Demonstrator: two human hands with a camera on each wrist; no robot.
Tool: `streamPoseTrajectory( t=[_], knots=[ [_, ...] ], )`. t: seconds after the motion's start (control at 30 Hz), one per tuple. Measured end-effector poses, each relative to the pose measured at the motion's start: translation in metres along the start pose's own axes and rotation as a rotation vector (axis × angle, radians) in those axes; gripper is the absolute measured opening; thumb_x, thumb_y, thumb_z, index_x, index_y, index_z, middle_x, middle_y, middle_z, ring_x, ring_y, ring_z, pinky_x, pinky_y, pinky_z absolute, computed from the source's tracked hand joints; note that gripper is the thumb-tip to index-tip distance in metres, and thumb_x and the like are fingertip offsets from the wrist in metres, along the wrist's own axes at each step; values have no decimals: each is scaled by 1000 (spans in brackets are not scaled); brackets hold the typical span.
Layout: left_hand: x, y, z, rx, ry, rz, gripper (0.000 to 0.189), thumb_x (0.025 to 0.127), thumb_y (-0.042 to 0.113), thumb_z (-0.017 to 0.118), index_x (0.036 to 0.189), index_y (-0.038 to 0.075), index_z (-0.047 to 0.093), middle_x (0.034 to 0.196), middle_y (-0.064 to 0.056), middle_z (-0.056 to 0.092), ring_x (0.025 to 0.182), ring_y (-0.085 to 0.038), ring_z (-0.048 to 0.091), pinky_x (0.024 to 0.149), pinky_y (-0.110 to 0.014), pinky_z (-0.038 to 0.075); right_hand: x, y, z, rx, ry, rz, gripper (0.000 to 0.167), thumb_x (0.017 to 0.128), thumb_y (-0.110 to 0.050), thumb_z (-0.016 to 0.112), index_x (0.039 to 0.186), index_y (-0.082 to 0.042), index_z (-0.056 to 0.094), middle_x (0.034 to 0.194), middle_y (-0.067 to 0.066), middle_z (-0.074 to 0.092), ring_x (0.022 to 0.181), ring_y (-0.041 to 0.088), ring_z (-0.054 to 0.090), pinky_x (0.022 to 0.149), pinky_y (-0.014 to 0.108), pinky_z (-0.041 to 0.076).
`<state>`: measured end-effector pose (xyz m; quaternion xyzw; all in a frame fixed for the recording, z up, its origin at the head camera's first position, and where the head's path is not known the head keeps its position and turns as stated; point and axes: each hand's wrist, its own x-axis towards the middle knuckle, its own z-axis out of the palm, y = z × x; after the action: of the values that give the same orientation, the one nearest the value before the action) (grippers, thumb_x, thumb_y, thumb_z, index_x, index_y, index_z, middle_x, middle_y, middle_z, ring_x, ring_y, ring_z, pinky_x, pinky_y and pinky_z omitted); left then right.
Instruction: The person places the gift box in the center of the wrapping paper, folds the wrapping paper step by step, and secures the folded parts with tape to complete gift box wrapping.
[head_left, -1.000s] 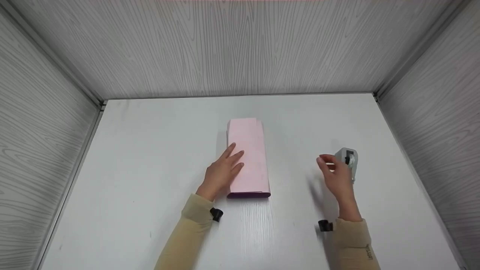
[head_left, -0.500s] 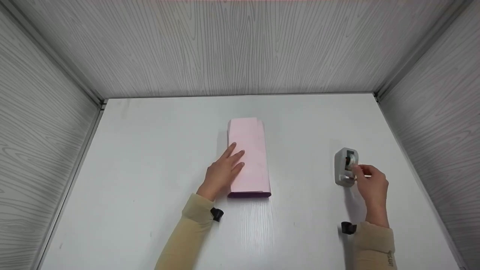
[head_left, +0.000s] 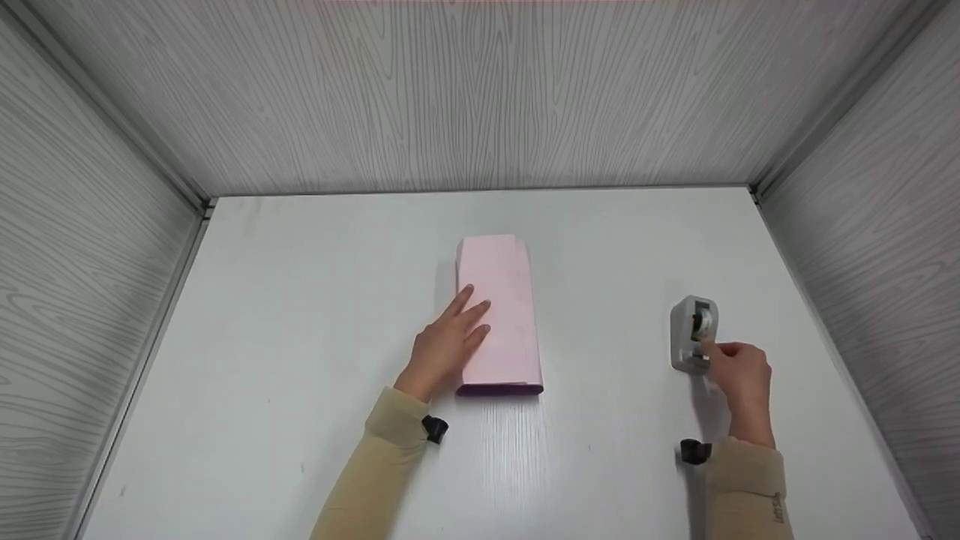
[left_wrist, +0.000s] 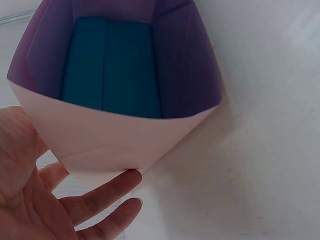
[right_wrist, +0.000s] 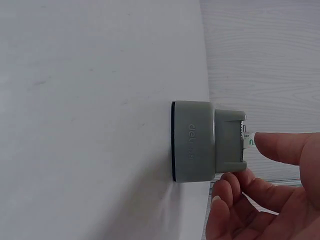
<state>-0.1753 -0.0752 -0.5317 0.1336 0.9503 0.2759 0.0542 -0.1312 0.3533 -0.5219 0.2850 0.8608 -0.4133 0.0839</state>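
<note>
Head view: left hand (head_left: 441, 345), fingers spread, touches pale-pink, purple-edged wrapper (head_left: 508, 315); right hand (head_left: 741, 375) pinches white tape (right_wrist: 249, 141).

Reads "deli" on grey tape dispenser (right_wrist: 194, 155), toward right edge of surface (head_left: 322, 285). Looks like "Let's S…" on right sleeve (head_left: 750, 480). Cannot make out green marks on tape tab (right_wrist: 249, 140).

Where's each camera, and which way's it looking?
Head: on the head, facing forward and down at the table; left hand, right hand, sleeves show.
Left wrist: on that wrist, facing into pink paper; left hand shows.
Right wrist: on that wrist, facing tape dispenser; right hand shows.
Head and right wrist share the tape dispenser.
</note>
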Motion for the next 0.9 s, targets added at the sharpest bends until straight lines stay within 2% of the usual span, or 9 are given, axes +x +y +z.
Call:
streamPoseTrajectory(
  t=[0.17,0.3,0.4,0.67,0.9],
  knots=[
    [0,-1,1,4,-9,13,49,103,41,48,149,26,45,162,3,18,124,-37,53,90,-58,47,2,1,-1,13,-35,19,65,98,-43,48,136,10,48,128,27,54,106,32,54,84,43,48],
    [0,-2,1,5,-13,12,49,103,41,47,149,26,45,162,3,18,125,-37,52,90,-58,48,4,2,-2,14,-32,5,59,99,-36,51,134,11,50,121,25,58,97,26,57,75,35,50],
    [0,-2,1,6,-12,9,48,103,41,47,149,26,45,162,4,17,126,-37,52,90,-59,48,5,1,-2,15,-41,-1,55,99,-32,50,133,12,49,117,24,59,93,23,58,73,33,50],
    [-1,-1,1,1,2,21,48,103,40,48,148,24,46,162,2,19,122,-37,54,88,-57,49,4,-2,-3,25,-78,22,55,100,-28,45,135,15,44,126,29,51,107,32,52,85,44,48],
    [0,-1,2,-1,10,22,48,103,39,48,148,24,45,162,2,19,124,-38,53,88,-59,48,4,-6,-2,80,-81,43,51,99,-22,47,135,15,44,120,24,53,95,24,55,73,31,50]
  ],
)
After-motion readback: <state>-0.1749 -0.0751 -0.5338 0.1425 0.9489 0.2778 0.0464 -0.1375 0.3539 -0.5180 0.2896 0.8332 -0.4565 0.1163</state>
